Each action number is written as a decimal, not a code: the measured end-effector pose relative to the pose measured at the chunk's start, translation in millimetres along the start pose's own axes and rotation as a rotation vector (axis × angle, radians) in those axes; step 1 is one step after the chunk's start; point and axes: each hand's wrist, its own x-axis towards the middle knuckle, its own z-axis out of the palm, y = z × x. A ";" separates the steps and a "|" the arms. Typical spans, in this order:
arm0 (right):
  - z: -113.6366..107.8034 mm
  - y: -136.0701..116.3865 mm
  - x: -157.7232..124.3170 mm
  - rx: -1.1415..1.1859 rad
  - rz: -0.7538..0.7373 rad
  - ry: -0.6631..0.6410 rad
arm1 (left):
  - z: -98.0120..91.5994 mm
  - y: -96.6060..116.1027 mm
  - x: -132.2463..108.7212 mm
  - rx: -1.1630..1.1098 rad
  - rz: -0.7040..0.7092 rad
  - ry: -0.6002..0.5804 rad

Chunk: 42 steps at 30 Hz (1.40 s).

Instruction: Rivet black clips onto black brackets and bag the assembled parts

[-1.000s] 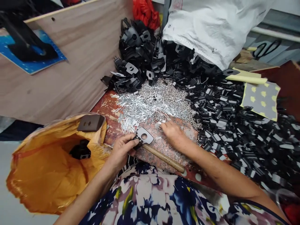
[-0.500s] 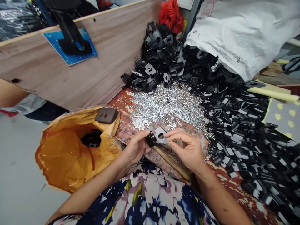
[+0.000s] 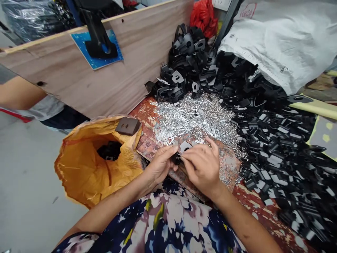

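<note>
Just above my lap, my left hand (image 3: 162, 162) grips a small black plastic clip (image 3: 176, 160) between thumb and fingers. A grey plate (image 3: 185, 145) with a hole shows beyond the clip, partly covered by my right hand. My right hand (image 3: 203, 164) is closed in a pinch at the clip's right side, one finger raised. A thin metal pin (image 3: 179, 154) shows at its fingertips, against the clip. Beyond both hands lies a heap of shiny metal pins (image 3: 184, 119) on the worn red table (image 3: 144, 112).
A yellow sack (image 3: 79, 168) gapes at the left, with a brown block (image 3: 128, 125) on its rim. Black plastic parts (image 3: 279, 151) cover the right side. A white sack (image 3: 279, 42) stands behind them. A wooden board (image 3: 137, 52) walls off the back left; another person's arm (image 3: 22, 93) shows beyond it.
My right hand has moved left with the pin, up against the clip in my left hand, and now hides more of the plate. The view has swung slightly left.
</note>
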 end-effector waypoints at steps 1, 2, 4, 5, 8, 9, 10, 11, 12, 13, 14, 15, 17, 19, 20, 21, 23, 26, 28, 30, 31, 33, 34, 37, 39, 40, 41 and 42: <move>0.7 -2.7 -1.6 -0.090 -0.060 -0.019 | 1.4 -1.2 0.0 -0.004 0.013 0.016; 1.6 -4.8 -3.0 -0.159 -0.106 -0.040 | 3.0 -2.3 0.0 -0.004 0.023 0.029; 3.4 -6.7 -5.3 -0.233 -0.144 -0.086 | 5.1 -3.8 -1.0 0.011 0.039 0.051; 3.8 -6.4 -6.1 -0.243 -0.143 -0.106 | 5.3 -3.7 -2.1 0.023 0.042 0.056; 3.8 -3.8 -7.5 -0.205 -0.108 -0.084 | 0.3 -0.9 -9.5 0.023 0.019 0.017; 3.9 -3.3 -7.7 -0.176 -0.096 -0.045 | -3.0 0.4 -13.3 -0.001 0.007 -0.010; 4.5 -3.3 -8.0 -0.149 -0.082 0.001 | -6.7 1.4 -17.8 -0.029 -0.002 -0.036; 5.5 -4.0 -8.3 -0.125 -0.074 0.041 | -10.8 2.1 -22.8 -0.047 -0.001 -0.055; 6.9 -5.0 -8.9 -0.107 -0.068 0.060 | -15.0 2.7 -28.3 -0.036 0.017 -0.059; 8.4 -6.1 -9.7 -0.093 -0.068 0.048 | -19.3 3.2 -34.1 0.018 0.052 -0.050; 9.8 -7.0 -11.2 -0.079 -0.072 0.003 | -23.8 4.3 -40.4 0.116 0.106 -0.029; 10.7 -7.1 -13.5 -0.064 -0.073 -0.075 | -28.8 6.1 -46.8 0.252 0.173 0.002; 10.1 -4.3 -21.5 -0.074 -0.037 -0.256 | -40.2 12.6 -59.2 0.570 0.296 0.086; 7.1 2.8 -34.1 -0.196 0.037 -0.395 | -53.4 20.8 -69.0 0.813 0.339 0.167; 5.4 7.3 -41.6 -0.284 0.070 -0.436 | -59.9 23.8 -71.9 0.879 0.331 0.195; 4.1 12.0 -49.4 -0.365 0.092 -0.464 | -65.8 25.0 -73.1 0.911 0.310 0.207; 2.8 20.4 -63.6 -0.445 0.110 -0.508 | -74.8 20.4 -69.8 0.899 0.277 0.202; 1.0 27.8 -77.2 -0.406 0.191 -0.573 | -81.8 0.1 -54.5 0.876 0.286 0.203; -4.9 28.8 -80.6 -0.340 0.218 -0.579 | -84.6 -14.2 -43.6 0.918 0.325 0.224; -15.7 26.5 -80.9 -0.275 0.163 -0.505 | -87.6 -23.6 -36.2 0.963 0.362 0.240; -21.9 24.4 -80.5 -0.249 0.119 -0.441 | -89.3 -26.1 -34.0 0.971 0.373 0.247; -32.3 18.8 -79.6 -0.208 0.043 -0.300 | -92.5 -28.2 -32.2 0.976 0.387 0.259; -35.2 15.9 -79.3 -0.189 0.019 -0.238 | -93.8 -28.3 -32.0 0.980 0.394 0.265; -32.2 9.4 -79.4 -0.178 -0.048 -0.177 | -96.2 -28.5 -31.6 0.993 0.417 0.284; -25.5 8.2 -80.0 -0.243 -0.073 -0.256 | -96.6 -29.2 -30.9 1.005 0.434 0.294; -22.9 8.5 -80.5 -0.279 -0.076 -0.298 | -96.6 -29.6 -30.5 1.011 0.439 0.295; -21.5 9.1 -81.2 -0.300 -0.073 -0.317 | -96.7 -29.9 -30.1 1.016 0.441 0.294; -21.4 10.0 -81.9 -0.301 -0.067 -0.304 | -96.9 -30.0 -29.8 1.020 0.440 0.291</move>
